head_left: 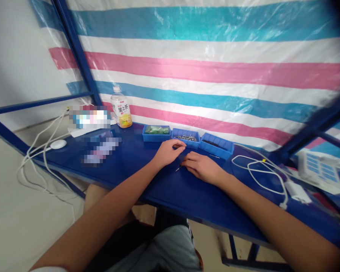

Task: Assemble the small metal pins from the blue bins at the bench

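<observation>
My left hand hovers at the front of the middle blue bin, which holds a heap of small shiny metal pieces. Its thumb and fingertips come together in a pinch; whatever may be between them is too small to make out. Just to the right, my right hand rests low over the dark blue table with its fingers closed on a thin rod with a silvery tip. The rod points down and left, and its other end is hidden by the fingers. Another slim piece lies before the right bin.
A left blue bin holds green plastic packets; a right blue bin holds dark small parts. A drink bottle stands back left. White cables and an adapter lie right. Blue frame posts flank a striped sheet.
</observation>
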Motion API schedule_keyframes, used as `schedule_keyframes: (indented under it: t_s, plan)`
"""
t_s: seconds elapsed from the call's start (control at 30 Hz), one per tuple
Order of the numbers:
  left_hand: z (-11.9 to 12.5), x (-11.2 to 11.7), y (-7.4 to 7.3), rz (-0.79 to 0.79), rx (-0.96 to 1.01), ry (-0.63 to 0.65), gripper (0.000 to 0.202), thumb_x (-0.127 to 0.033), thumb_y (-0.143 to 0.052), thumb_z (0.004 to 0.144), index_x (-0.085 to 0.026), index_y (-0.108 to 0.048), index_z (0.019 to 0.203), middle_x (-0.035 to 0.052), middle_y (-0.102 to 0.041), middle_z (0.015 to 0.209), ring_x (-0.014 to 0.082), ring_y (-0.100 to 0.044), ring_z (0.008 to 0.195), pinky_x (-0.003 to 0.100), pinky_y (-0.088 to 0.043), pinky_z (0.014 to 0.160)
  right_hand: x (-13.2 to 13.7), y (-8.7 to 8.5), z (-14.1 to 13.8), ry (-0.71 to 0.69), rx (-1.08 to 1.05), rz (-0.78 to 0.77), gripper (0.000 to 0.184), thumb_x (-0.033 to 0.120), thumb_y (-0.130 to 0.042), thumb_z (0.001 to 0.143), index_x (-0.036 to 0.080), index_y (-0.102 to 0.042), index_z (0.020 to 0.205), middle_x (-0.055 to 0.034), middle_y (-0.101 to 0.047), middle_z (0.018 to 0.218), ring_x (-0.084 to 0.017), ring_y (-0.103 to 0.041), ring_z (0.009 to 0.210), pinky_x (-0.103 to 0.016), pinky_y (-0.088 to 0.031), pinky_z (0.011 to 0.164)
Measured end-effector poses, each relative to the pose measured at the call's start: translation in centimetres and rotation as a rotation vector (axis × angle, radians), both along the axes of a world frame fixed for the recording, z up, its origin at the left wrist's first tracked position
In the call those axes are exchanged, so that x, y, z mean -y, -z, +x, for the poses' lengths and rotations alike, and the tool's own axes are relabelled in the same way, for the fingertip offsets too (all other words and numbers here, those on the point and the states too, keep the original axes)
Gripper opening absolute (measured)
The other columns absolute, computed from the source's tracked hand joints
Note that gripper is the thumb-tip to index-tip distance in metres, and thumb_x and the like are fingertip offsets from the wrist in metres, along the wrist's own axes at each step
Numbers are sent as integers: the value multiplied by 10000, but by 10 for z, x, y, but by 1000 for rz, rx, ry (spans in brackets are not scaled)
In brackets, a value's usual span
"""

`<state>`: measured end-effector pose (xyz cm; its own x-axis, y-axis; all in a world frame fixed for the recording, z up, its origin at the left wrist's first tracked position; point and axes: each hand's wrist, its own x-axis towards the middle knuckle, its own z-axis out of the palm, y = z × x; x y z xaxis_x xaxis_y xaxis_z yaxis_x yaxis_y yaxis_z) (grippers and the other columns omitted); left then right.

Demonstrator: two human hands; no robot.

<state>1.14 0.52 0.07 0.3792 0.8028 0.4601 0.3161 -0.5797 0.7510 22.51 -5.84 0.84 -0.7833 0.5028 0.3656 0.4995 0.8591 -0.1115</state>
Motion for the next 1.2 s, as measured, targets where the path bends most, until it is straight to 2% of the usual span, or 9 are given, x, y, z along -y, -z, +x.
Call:
schedule_keyframes:
  t_s: [0.3,0.53,0.7,0.83,0.97,1.07,1.2]
  plan:
    - [0,-1,0,6,-1,-4,145,-212,-707,945,-204,-815,1041,39,-828,1080,209,-766,994,366,-591,958,8,-5,-9,-16,121,94,249,202,-514,1085,169,-752,1150,-128,-708,1112,-250,-631,1028,-398,-562,924]
    - [0,0,0,8,-9,-7,139,-199,-704,943,-199,-814,1029,42,-831,1075,209,-769,991,363,-592,970,15,-10,-16,47,296,235,286,170,-469,1108,154,-750,1054,-104,-689,998,-229,-605,911,-363,-518,830]
    - [0,0,0,2,-8,-6,143,-205,-703,943,-200,-815,1032,46,-831,1081,211,-771,991,362,-594,969,18,-8,-20,80,285,243,268,182,-480,1103,159,-714,974,-102,-668,958,-231,-592,885,-354,-494,780]
    - [-1,-1,0,-1,2,-5,152,-219,-694,949,-200,-814,1041,50,-830,1085,214,-770,991,365,-595,974,14,-4,-15,100,76,120,146,178,-543,1055,180,-683,1014,-94,-685,998,-226,-623,925,-344,-513,809]
    - [-1,-1,0,-1,7,2,183,-233,-672,969,-206,-815,1081,51,-828,1119,216,-768,1030,368,-586,990,2,4,-6,253,-369,-150,89,135,-607,940,215,-642,954,-39,-687,970,-171,-639,796,-300,-521,727]
    - [0,2,-3,-16,0,47,218,-299,-666,995,-221,-823,1124,59,-821,1181,228,-762,1098,374,-577,1016,-9,10,-1,384,-649,-304,38,208,-638,928,226,-649,959,-25,-718,928,-178,-662,756,-300,-521,668]
    - [2,7,-5,-42,7,128,253,-354,-702,986,-233,-827,1170,71,-808,1237,238,-759,1117,368,-591,989,-15,14,2,378,-853,-497,130,332,-690,931,217,-648,975,-7,-699,831,-167,-638,660,-319,-537,649]
